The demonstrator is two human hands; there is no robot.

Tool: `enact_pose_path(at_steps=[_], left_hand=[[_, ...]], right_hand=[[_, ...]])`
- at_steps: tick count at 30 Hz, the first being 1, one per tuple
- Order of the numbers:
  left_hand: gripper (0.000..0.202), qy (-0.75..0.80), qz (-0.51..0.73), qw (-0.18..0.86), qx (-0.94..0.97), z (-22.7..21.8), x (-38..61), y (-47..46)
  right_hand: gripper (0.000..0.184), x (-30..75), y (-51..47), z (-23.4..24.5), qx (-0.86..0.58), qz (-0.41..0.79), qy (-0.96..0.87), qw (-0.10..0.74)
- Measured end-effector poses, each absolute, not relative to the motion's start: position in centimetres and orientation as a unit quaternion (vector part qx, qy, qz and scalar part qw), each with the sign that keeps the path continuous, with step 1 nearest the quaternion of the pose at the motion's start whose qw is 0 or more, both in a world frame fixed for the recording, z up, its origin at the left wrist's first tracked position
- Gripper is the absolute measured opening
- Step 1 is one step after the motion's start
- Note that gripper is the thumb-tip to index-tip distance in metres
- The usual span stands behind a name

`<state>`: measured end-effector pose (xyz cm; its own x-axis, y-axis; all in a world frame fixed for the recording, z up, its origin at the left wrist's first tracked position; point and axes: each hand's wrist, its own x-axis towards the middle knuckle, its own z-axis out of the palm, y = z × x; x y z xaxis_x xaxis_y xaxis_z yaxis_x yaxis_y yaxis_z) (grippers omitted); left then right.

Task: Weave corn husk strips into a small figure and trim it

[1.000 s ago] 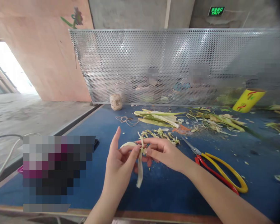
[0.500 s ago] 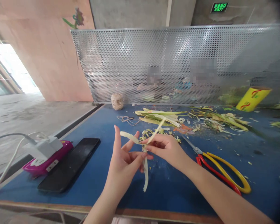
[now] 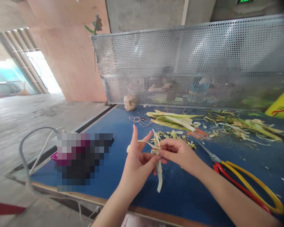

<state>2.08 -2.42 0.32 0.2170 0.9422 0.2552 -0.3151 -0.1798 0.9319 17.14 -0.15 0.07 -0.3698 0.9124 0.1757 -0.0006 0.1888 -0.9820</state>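
Observation:
My left hand [image 3: 140, 165] pinches a pale, flat plant-leaf strip [image 3: 159, 178] between thumb and a finger, its other fingers spread upward. One end of the strip hangs below the pinch. My right hand [image 3: 182, 156] closes its fingertips on the strips where they cross, just right of the left fingertips. A second strip end [image 3: 144, 142] runs left behind the left fingers, and another short end points upward. The exact crossing is partly hidden by my fingers. Behind both hands lie small yellow-green plant clippings [image 3: 180, 135].
Scissors [image 3: 217, 159] with yellow and red handles lie right. Behind are long leaf stalks [image 3: 172, 118], a scrap heap [image 3: 246, 127], a twine ball [image 3: 129, 102] and a yellow roll [image 3: 280, 105]. A perforated metal screen [image 3: 153, 60] borders the blue table [image 3: 104, 179]; a magenta power strip [image 3: 58, 159] sits left.
The camera has turned left, so the table things appear farther right. The strip end that slanted up to the right now stands near upright, leaning slightly left. Both hands keep their pinch.

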Motion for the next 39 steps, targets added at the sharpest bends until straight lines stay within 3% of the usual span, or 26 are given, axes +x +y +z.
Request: enact_pose_path(at_steps=[5, 14, 28, 35, 39], left_hand=[[0.096, 0.301, 0.56, 0.557, 0.534, 0.4, 2.1, -2.5], [0.096, 0.33, 0.574, 0.527, 0.533, 0.6, 2.3, -2.5], [0.106, 0.313, 0.529, 0.542, 0.573, 1.2, 2.2, -2.9], [0.107, 0.309, 0.561, 0.534, 0.553, 1.4, 2.5, -3.3], [0.106, 0.31, 0.575, 0.521, 0.55, 1.4, 2.7, -3.5]], right_hand=[[0.016, 17.0, -0.4, 0.3, -0.384, 0.468, -0.655, 0.453], [0.012, 17.0, -0.1, 0.0, -0.364, 0.527, -0.635, 0.432], [0.015, 17.0, -0.2, 0.6, -0.389, 0.471, -0.645, 0.459], [0.034, 17.8, -0.3, 0.8, -0.35, 0.604, -0.598, 0.392], [0.032, 17.9, -0.2, 0.6, -0.323, 0.612, -0.618, 0.374]])
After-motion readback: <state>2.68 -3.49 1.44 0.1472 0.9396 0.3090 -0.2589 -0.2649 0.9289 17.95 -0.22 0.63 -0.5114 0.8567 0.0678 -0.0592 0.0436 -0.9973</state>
